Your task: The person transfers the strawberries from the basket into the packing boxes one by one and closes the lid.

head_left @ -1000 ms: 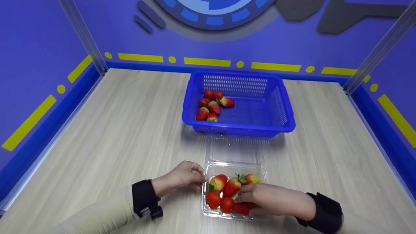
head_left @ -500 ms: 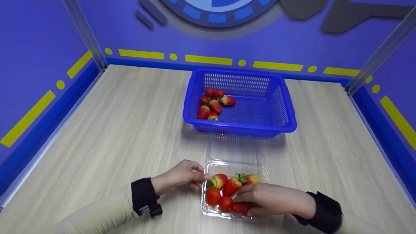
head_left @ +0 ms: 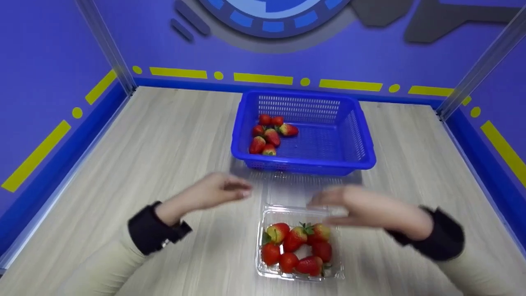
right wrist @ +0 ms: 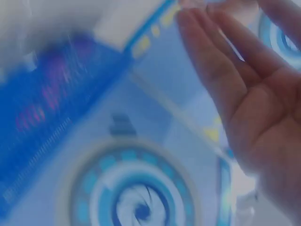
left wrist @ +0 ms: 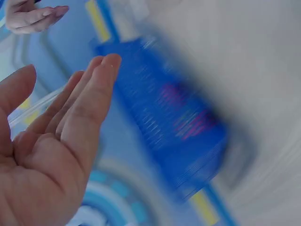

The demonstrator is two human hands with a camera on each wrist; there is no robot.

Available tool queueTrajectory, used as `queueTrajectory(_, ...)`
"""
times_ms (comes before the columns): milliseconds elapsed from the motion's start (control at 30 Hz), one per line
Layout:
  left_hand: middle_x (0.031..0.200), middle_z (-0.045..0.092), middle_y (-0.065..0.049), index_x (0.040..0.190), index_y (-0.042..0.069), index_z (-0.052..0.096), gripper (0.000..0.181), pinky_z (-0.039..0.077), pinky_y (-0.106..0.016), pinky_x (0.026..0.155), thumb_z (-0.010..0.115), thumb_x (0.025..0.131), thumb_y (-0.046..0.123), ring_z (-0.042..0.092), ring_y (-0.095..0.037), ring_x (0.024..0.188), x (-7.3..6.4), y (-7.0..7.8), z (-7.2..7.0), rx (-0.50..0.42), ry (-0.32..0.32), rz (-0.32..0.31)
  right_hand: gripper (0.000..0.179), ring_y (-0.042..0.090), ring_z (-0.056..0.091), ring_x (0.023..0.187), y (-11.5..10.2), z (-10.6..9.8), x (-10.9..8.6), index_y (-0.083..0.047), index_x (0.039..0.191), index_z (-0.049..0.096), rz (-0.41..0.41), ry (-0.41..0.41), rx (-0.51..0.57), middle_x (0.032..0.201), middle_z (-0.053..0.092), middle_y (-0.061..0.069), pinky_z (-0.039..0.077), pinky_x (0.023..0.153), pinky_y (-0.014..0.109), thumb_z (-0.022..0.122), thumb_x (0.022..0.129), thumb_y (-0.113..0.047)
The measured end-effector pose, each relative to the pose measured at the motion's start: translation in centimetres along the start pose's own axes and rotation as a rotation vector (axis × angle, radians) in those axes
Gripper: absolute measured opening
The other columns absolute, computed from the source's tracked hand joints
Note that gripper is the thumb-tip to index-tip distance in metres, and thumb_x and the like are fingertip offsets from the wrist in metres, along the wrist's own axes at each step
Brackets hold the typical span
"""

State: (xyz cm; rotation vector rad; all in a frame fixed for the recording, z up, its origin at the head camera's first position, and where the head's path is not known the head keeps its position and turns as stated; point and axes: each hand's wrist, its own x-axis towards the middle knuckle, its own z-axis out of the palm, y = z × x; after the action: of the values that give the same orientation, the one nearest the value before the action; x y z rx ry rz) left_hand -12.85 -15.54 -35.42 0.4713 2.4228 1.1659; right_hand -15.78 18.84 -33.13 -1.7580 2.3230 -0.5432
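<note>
In the head view a clear plastic clamshell box (head_left: 265,269) lies with its lid (head_left: 283,191) folded back toward the basket. Several strawberries (head_left: 296,238) sit in its tray, with a bare gap in the middle. My left hand (head_left: 213,191) hovers left of the lid, fingers extended and holding nothing. Above the tray's far right corner is my right hand (head_left: 357,207), blurred, fingers stretched out and holding nothing. Both wrist views show bare palms, the left hand (left wrist: 66,136) and the right hand (right wrist: 249,94), with nothing between the fingers.
Behind the lid stands a blue plastic basket (head_left: 304,160). A few more strawberries (head_left: 271,137) are gathered on its left side. Blue panels (head_left: 287,61) with yellow dashes wall in the wooden table (head_left: 176,135) at the back and sides.
My right hand has let go of a strawberry in the tray's near right part and lifted away up and right. My left hand has left the tray's left rim and moved up and left.
</note>
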Motion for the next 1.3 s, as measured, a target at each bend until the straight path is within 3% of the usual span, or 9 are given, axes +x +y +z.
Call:
queueTrajectory(133, 0.148, 0.059, -0.018, 0.144, 0.001, 0.055, 0.047, 0.050, -0.046, 0.114, 0.059, 0.104, 0.025, 0.059, -0.036, 0.135, -0.1, 3.6, -4.6, -0.008, 0.145, 0.058, 0.044, 0.029, 0.069, 0.112, 1.5, -5.7, 1.5, -0.003, 0.128, 0.067, -0.019, 0.184, -0.075, 0.123, 0.073, 0.013, 0.061, 0.094, 0.044, 0.079, 0.086, -0.005)
queueTrajectory(300, 0.155, 0.053, -0.015, 0.150, 0.004, 0.049, 0.052, 0.049, -0.043, 0.116, 0.063, 0.103, 0.021, 0.056, -0.032, 0.140, 2.1, 6.4, -9.4, 0.014, 0.371, 0.080, 0.051, 0.036, 0.063, 0.125, 3.7, -11.4, 4.5, -0.001, 0.135, 0.062, 0.181, 0.305, -0.081, 0.136, 0.067, 0.019, 0.054, 0.104, 0.052, 0.079, 0.087, -0.006)
queueTrajectory(433, 0.157, 0.050, -0.013, 0.154, 0.007, 0.045, 0.058, 0.045, -0.043, 0.120, 0.065, 0.101, 0.022, 0.051, -0.029, 0.145, 5.3, 6.0, -12.2, 0.065, 0.448, 0.016, 0.056, 0.040, 0.058, 0.132, 6.2, -13.9, 7.2, 0.001, 0.143, 0.055, 0.361, 0.322, -0.032, 0.143, 0.061, 0.023, 0.048, 0.114, 0.055, 0.076, 0.092, -0.011)
queueTrajectory(567, 0.157, 0.050, -0.016, 0.155, 0.006, 0.043, 0.062, 0.042, -0.043, 0.122, 0.066, 0.101, 0.023, 0.047, -0.028, 0.147, 8.6, 3.7, -13.8, 0.022, 0.458, -0.078, 0.064, 0.039, 0.051, 0.139, 9.6, -14.9, 9.7, -0.001, 0.151, 0.046, 0.479, 0.301, 0.021, 0.150, 0.054, 0.024, 0.044, 0.119, 0.053, 0.074, 0.095, -0.016)
queueTrajectory(767, 0.151, 0.054, -0.024, 0.150, -0.004, 0.046, 0.061, 0.045, -0.042, 0.120, 0.066, 0.099, 0.022, 0.052, -0.034, 0.141, 13.1, -1.1, -13.3, -0.023, 0.522, -0.201, 0.076, 0.042, 0.049, 0.141, 15.0, -13.1, 12.1, 0.000, 0.156, 0.037, 0.624, 0.220, 0.084, 0.151, 0.051, 0.026, 0.040, 0.121, 0.054, 0.075, 0.093, -0.021)
queueTrajectory(900, 0.126, 0.068, -0.024, 0.142, -0.009, 0.053, 0.057, 0.056, -0.035, 0.102, 0.068, 0.097, 0.024, 0.067, -0.026, 0.105, 14.8, -3.2, -11.9, -0.023, 0.547, -0.319, 0.071, 0.044, 0.052, 0.138, 18.0, -9.9, 13.5, 0.004, 0.151, 0.044, 0.657, 0.169, 0.117, 0.147, 0.055, 0.029, 0.041, 0.121, 0.054, 0.076, 0.091, -0.018)
queueTrajectory(1033, 0.103, 0.066, -0.016, 0.130, -0.010, 0.062, 0.048, 0.054, -0.028, 0.075, 0.071, 0.096, 0.023, 0.056, -0.016, 0.074, 15.6, -3.6, -10.4, -0.013, 0.537, -0.441, 0.061, 0.045, 0.058, 0.131, 19.9, -6.9, 14.8, 0.008, 0.142, 0.054, 0.656, 0.133, 0.141, 0.140, 0.060, 0.031, 0.046, 0.117, 0.052, 0.076, 0.089, -0.014)
queueTrajectory(1133, 0.112, 0.070, -0.021, 0.126, -0.010, 0.064, 0.043, 0.056, -0.030, 0.074, 0.074, 0.095, 0.019, 0.060, -0.021, 0.076, 16.2, -3.3, -9.7, 0.010, 0.519, -0.493, 0.056, 0.043, 0.061, 0.127, 20.7, -5.4, 15.4, 0.008, 0.137, 0.059, 0.667, 0.099, 0.135, 0.135, 0.064, 0.031, 0.049, 0.114, 0.051, 0.076, 0.089, -0.013)
queueTrajectory(1300, 0.128, 0.070, -0.022, 0.128, -0.008, 0.064, 0.047, 0.058, -0.036, 0.102, 0.077, 0.092, 0.019, 0.069, -0.030, 0.109, 17.4, -2.7, -9.2, 0.115, 0.494, -0.516, 0.053, 0.042, 0.063, 0.122, 21.2, -4.3, 16.0, 0.007, 0.134, 0.062, 0.700, 0.029, 0.100, 0.131, 0.066, 0.029, 0.051, 0.111, 0.050, 0.076, 0.088, -0.014)
